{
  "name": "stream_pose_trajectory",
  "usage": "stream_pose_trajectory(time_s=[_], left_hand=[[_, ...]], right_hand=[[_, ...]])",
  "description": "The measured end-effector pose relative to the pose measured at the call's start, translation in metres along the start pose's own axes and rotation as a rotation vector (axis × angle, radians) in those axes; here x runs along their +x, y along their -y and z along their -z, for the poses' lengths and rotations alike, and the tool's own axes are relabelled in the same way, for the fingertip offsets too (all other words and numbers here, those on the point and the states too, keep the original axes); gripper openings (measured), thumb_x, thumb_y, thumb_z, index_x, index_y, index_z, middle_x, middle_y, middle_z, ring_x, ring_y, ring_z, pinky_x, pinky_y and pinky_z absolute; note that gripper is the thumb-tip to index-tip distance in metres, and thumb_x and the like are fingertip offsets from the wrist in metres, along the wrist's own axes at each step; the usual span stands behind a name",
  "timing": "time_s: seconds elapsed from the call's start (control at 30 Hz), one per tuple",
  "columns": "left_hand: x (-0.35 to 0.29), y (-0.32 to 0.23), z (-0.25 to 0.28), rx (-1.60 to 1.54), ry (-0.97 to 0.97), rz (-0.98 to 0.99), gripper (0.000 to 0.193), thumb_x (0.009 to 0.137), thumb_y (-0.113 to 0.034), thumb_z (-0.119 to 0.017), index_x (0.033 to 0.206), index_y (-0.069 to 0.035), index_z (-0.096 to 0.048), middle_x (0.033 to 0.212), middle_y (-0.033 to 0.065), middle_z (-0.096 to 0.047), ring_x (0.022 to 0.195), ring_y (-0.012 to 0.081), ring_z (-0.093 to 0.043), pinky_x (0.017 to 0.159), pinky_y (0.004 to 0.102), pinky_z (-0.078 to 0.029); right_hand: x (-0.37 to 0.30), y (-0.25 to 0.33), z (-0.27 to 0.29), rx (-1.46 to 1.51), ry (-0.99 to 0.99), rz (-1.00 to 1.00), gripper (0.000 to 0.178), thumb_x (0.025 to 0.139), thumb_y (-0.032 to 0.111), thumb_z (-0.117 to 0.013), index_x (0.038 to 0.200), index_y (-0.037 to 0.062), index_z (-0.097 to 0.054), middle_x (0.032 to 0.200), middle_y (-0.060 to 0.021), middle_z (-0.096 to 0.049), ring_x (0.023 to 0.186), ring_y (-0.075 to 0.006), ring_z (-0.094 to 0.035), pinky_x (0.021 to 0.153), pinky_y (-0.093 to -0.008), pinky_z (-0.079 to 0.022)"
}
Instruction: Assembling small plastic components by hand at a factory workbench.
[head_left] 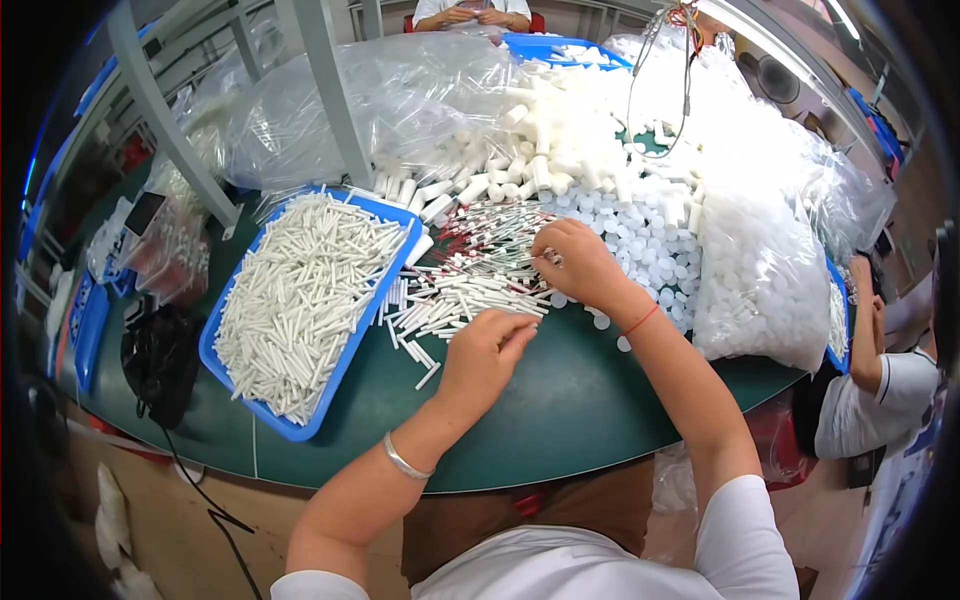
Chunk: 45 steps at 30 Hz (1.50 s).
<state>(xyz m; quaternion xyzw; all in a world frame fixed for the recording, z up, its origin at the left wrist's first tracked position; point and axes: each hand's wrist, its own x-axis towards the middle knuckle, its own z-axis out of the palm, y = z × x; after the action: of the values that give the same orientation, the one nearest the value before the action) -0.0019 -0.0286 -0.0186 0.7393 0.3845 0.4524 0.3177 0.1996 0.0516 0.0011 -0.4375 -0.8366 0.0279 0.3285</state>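
Observation:
My left hand is closed in a pinch at the near edge of a heap of short white tubes; what its fingertips hold is too small to tell. Farther off and to the right, my right hand has its fingers curled together over thin red-and-white wire-like pieces, with something small and whitish at the tips that I cannot make out. Translucent round caps lie spread beside and beyond my right wrist. Left of both hands stands a blue tray filled with more white tubes.
Thick white foam-like cylinders pile up behind the heap. A clear bag of caps stands at the right, and large plastic bags lie behind grey metal posts. Other people sit at the far side and right of the green table.

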Motion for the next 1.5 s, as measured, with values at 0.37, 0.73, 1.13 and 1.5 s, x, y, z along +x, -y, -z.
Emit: stream_pose_trajectory(time_s=[0.37,0.73,1.13,1.5], left_hand=[[0.011,-0.009,0.014,-0.593,-0.041,0.508,0.023,0.089,-0.015,-0.068,0.108,-0.002,-0.067,0.079,-0.0018,-0.062,0.064,0.0030,-0.051,0.057,0.0175,-0.043],[0.005,-0.003,0.009,-0.226,-0.024,0.201,0.015,0.087,-0.010,-0.069,0.100,-0.003,-0.070,0.087,0.0002,-0.062,0.067,0.0059,-0.054,0.060,0.0203,-0.045],[0.003,-0.006,0.011,-0.166,0.128,0.342,0.014,0.085,-0.010,-0.070,0.095,-0.001,-0.070,0.088,0.0054,-0.067,0.068,0.0100,-0.060,0.061,0.0251,-0.048],[-0.001,-0.012,0.002,0.121,0.064,-0.102,0.011,0.079,-0.004,-0.073,0.089,-0.002,-0.071,0.080,0.0068,-0.065,0.065,0.0138,-0.061,0.058,0.0239,-0.048]], right_hand=[[-0.048,0.064,0.048,0.256,-0.008,-0.168,0.008,0.078,0.003,-0.067,0.082,0.0010,-0.061,0.078,-0.0106,-0.062,0.071,-0.0235,-0.062,0.067,-0.0319,-0.050],[-0.054,0.063,0.060,0.073,0.098,0.013,0.010,0.078,0.004,-0.065,0.081,0.0027,-0.057,0.079,-0.0113,-0.061,0.077,-0.0303,-0.059,0.070,-0.0382,-0.048],[-0.048,0.075,0.057,-0.230,0.032,0.299,0.012,0.077,0.011,-0.068,0.086,0.0067,-0.061,0.090,-0.0050,-0.061,0.090,-0.0233,-0.058,0.095,-0.0415,-0.042],[-0.067,0.069,0.037,0.092,0.043,0.064,0.008,0.076,0.010,-0.070,0.081,0.0070,-0.064,0.080,-0.0065,-0.059,0.085,-0.0253,-0.058,0.093,-0.0411,-0.042]])
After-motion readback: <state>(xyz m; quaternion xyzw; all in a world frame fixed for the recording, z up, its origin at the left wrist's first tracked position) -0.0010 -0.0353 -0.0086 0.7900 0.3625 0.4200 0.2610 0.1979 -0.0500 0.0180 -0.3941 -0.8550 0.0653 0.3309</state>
